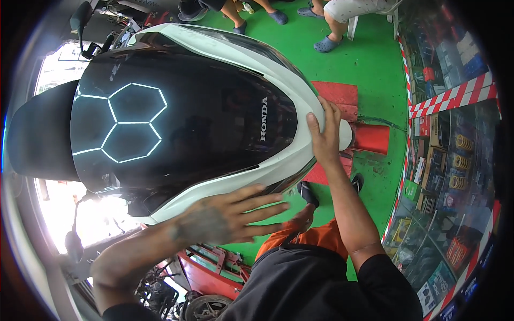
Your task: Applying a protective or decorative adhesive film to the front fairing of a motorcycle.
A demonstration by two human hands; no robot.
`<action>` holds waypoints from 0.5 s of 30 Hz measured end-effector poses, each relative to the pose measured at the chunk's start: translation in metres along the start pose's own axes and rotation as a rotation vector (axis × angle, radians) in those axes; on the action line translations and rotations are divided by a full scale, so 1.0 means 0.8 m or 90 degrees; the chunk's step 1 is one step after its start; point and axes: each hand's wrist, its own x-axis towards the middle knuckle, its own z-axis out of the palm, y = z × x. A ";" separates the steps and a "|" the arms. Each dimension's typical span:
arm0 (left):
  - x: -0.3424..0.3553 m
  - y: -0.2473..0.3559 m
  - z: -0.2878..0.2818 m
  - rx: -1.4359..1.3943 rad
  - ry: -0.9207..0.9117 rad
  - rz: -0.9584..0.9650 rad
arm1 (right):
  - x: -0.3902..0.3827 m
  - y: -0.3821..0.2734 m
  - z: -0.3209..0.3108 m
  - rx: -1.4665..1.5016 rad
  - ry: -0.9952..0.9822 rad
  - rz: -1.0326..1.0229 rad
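A scooter's glossy black front panel (209,112) with a white surround (305,112) fills the middle of the view, its nose toward the right. My right hand (325,134) curls over the white nose, thumb on the upper face and fingers along the outer edge. Over the white trim on the near side, my left hand (230,214) is open, palm down with fingers spread. Whether its palm touches the trim is hidden. Below the nose a white front fender (346,135) shows in part.
Under the scooter's front lies a red metal platform (372,140) on a green floor (375,69). Glass display shelves (455,160) with boxed parts and springs line the right. Other people's legs (336,29) are at the far side. A red metal frame (209,273) stands at lower left.
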 end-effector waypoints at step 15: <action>-0.039 -0.004 -0.032 -0.015 -0.054 0.024 | -0.002 0.001 0.002 0.009 0.008 -0.021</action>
